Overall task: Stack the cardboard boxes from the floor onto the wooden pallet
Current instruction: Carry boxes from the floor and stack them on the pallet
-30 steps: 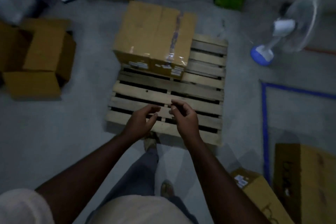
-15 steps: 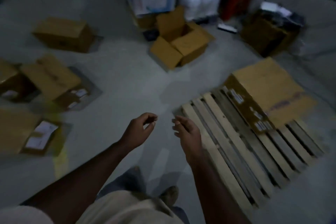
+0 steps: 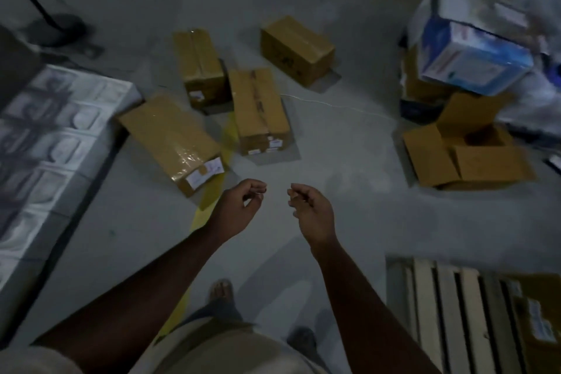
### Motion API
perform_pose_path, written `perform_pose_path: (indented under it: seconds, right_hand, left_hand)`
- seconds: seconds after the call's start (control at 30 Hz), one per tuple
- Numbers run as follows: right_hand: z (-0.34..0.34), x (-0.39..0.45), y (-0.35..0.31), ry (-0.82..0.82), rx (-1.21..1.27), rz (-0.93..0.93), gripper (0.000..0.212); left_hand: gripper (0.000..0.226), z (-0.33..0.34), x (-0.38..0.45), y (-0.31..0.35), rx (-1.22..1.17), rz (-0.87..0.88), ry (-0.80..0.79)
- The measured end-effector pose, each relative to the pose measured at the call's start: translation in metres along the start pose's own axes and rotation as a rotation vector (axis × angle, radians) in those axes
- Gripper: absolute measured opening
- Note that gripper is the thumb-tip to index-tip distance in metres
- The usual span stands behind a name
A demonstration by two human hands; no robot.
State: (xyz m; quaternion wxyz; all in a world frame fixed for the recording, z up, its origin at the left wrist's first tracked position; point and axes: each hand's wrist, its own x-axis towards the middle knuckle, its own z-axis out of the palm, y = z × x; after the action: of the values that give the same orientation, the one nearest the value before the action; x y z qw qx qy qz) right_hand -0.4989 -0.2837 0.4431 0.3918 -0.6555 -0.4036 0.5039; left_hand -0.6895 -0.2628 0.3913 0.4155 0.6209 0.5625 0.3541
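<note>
Cardboard boxes lie sealed on the floor [image 3: 349, 161] ahead: a taped box [image 3: 173, 143] nearest, a second box [image 3: 258, 106] just beside it, two more behind; their contents cannot be seen. Both the left hand [image 3: 239, 209] and right hand [image 3: 309, 206] hang loosely curled, holding nothing. The wooden pallet [image 3: 440, 307], one box [image 3: 534, 322] already on it, sits at lower right. Dim light and a thin cord [image 3: 334, 105] across the floor could cause a trip; glossy tape may slip in a grasp. An open box [image 3: 464, 155] at right looks empty.
</note>
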Motion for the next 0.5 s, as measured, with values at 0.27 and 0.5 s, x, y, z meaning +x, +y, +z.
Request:
perform_pose_path:
  seconds: [0.27,0.5]
  right_hand:
    - [0.064,0.145,-0.049,-0.139,-0.094,-0.024,0.021]
    - [0.056,0.352,-0.044,-0.197,-0.064,0.102,0.016]
  left_hand:
    - [0.023,-0.059,0.126,-0.033,-0.024,-0.098,0.067]
    - [0.021,-0.048,0.282,-0.091,0.041,-0.245,0.149]
